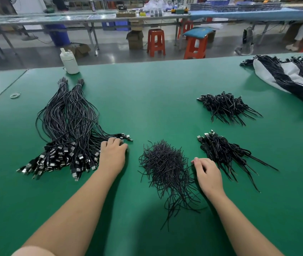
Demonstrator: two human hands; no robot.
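Your left hand [112,154] sits left of the loose pile of short thin black tie wires [165,163], its grip curled down over the silver plug ends of the long black USB cables [69,117]. Those cables fan out further left of the pile and are banded at their far tips. Your right hand [209,174] is at the pile's right edge with the fingers bent. Honestly I can't tell if it's pinched a tie yet or is just touching.

Tip: pull one plug clear of the fan before lifting, because the plugs overlap and neighbours will probably drag along. Then tease a single tie off the pile's edge, not the middle, since they're tangled.

Just right of the pile is a heap of coiled black cables [221,150], with a second heap [224,106] beyond it. Keep your right elbow off their stray tails. Way off right and back, more cables lie on a white bag [285,76]. Back left of the pile there's a white plastic bottle [70,62] and some rubber bands [15,95] on the green worktop [147,89], both out of your way.
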